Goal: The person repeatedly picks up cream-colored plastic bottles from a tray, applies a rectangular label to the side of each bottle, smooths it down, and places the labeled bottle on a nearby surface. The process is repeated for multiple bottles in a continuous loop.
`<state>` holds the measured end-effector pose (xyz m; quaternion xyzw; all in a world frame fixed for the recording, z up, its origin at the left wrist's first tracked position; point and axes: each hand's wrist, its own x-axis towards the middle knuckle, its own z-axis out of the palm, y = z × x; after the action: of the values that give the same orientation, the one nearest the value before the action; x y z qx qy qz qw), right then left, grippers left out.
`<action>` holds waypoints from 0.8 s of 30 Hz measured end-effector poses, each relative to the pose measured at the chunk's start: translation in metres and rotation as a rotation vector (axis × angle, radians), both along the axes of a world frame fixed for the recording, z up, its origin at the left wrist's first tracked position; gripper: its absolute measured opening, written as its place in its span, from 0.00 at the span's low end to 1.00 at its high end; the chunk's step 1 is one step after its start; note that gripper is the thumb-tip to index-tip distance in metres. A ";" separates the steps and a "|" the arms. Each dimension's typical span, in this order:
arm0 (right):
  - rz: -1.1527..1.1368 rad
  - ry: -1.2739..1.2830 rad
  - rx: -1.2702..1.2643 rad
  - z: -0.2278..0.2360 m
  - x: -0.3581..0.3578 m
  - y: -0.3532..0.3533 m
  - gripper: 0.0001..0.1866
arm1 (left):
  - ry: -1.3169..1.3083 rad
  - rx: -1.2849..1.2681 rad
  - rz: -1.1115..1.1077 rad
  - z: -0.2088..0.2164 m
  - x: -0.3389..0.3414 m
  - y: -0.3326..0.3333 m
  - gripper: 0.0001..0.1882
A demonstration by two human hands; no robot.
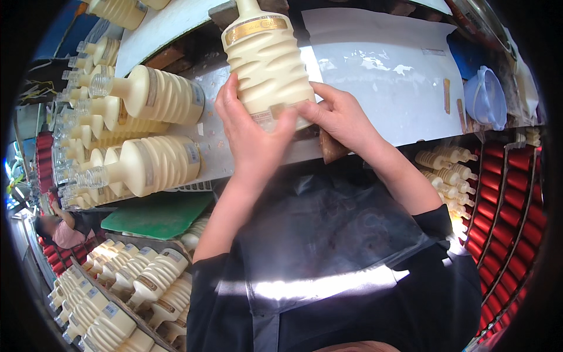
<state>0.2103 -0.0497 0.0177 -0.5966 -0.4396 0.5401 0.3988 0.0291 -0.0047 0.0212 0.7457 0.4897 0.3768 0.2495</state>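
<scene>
A cream bottle (267, 70) with swirling ridges and a gold band near its shoulder lies in front of me, neck pointing away. The top of its neck is cut off by the frame's upper edge. My left hand (252, 129) grips the lower left side, its thumb blurred across a small label (262, 117) near the base. On the opposite side, my right hand (340, 114) is closed on the base edge, thumb and fingers pressed to it. Dark blocks (224, 13) sit under the bottle's shoulder, and a brown wooden piece (333, 148) shows below the base.
Similar bottles (167, 94) lie stacked on the bench at left. More fill a crate (155, 276) at lower left, near a green board (158, 214). A white sheet (381, 70) covers the bench at right, beside a pale blue bucket (485, 98). Red rolls (510, 223) line the right; another person (64, 229) is far left.
</scene>
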 end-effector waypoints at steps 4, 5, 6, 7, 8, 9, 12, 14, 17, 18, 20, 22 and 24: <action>-0.012 0.084 0.010 -0.004 0.001 -0.004 0.30 | -0.009 -0.049 -0.027 0.002 -0.001 0.002 0.54; -0.015 0.088 0.021 -0.004 0.001 -0.005 0.30 | 0.001 -0.052 -0.033 0.003 -0.002 0.002 0.54; 0.019 0.097 0.008 -0.003 0.003 -0.005 0.30 | 0.009 -0.059 -0.042 0.004 -0.003 0.002 0.55; 0.010 0.110 -0.006 -0.003 0.004 -0.004 0.29 | 0.011 -0.079 -0.052 0.005 -0.005 0.002 0.56; 0.038 0.128 -0.043 -0.003 0.006 -0.004 0.29 | -0.023 -0.108 -0.060 0.006 -0.006 0.002 0.55; 0.037 0.141 -0.092 -0.003 0.007 -0.003 0.29 | -0.062 -0.149 -0.069 0.006 -0.008 0.002 0.54; 0.007 0.218 0.012 -0.006 0.004 -0.002 0.28 | -0.260 -0.232 -0.072 0.000 -0.007 0.002 0.50; -0.037 0.161 0.047 -0.009 -0.002 -0.003 0.27 | -0.298 -0.196 -0.076 -0.007 -0.007 0.002 0.45; -0.040 0.147 0.066 -0.012 -0.004 -0.004 0.27 | -0.259 -0.079 -0.105 -0.017 -0.011 0.003 0.40; -0.029 0.168 0.065 -0.012 -0.004 -0.005 0.27 | -0.302 -0.076 -0.120 -0.020 -0.012 0.005 0.40; 0.000 0.215 0.026 -0.011 0.001 -0.005 0.28 | -0.369 -0.081 -0.127 -0.025 -0.015 0.005 0.39; -0.003 0.263 -0.066 -0.010 0.003 -0.005 0.28 | -0.414 -0.104 -0.107 -0.027 -0.016 0.001 0.39; 0.018 0.142 0.034 -0.011 0.002 -0.007 0.30 | -0.460 -0.125 -0.084 -0.028 -0.017 -0.004 0.38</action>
<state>0.2122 -0.0563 0.0063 -0.5462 -0.4245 0.5771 0.4341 0.0123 -0.0086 -0.0071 0.6429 0.4109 0.4951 0.4157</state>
